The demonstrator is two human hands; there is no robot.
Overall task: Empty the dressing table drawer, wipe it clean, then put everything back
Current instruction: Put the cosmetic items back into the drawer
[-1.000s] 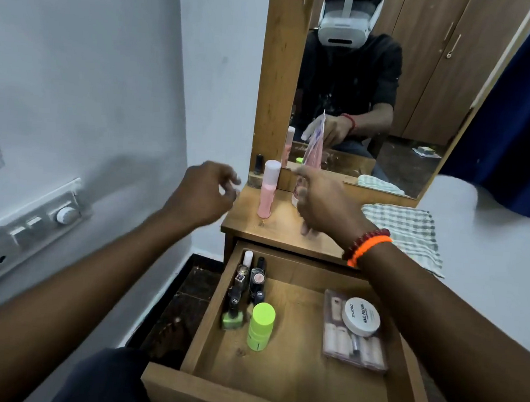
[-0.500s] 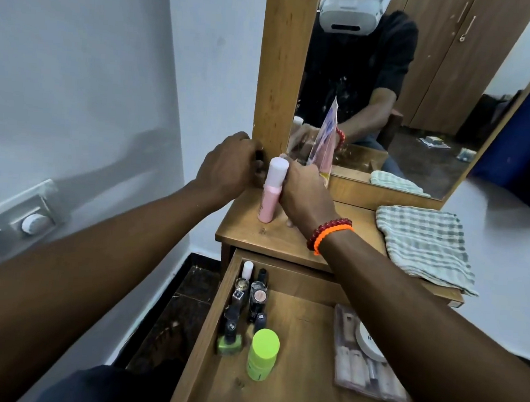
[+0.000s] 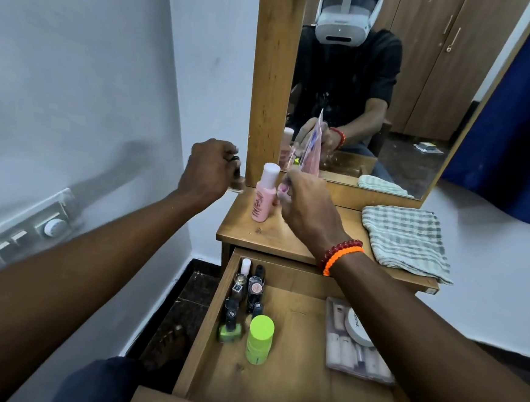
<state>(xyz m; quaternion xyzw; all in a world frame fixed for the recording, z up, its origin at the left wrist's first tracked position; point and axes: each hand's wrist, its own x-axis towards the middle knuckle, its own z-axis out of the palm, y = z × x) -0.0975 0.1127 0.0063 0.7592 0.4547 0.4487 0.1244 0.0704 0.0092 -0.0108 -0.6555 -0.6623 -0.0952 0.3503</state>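
The wooden drawer is pulled open below the dressing table top. In it lie several small nail polish bottles along the left wall, a lime green stick and a clear pouch with a white round jar on top. A pink bottle with a white cap stands on the table top. My left hand is left of it, shut on a small black-capped glass bottle. My right hand grips a pink packet upright against the mirror.
A folded checked cloth lies on the right of the table top. The mirror in its wooden frame stands behind. A white wall with a switch panel is on the left. Dark floor shows left of the drawer.
My left hand has drawn back to the left from the mirror post, now with the small bottle in it. My right hand stays at the pink packet beside the pink bottle.
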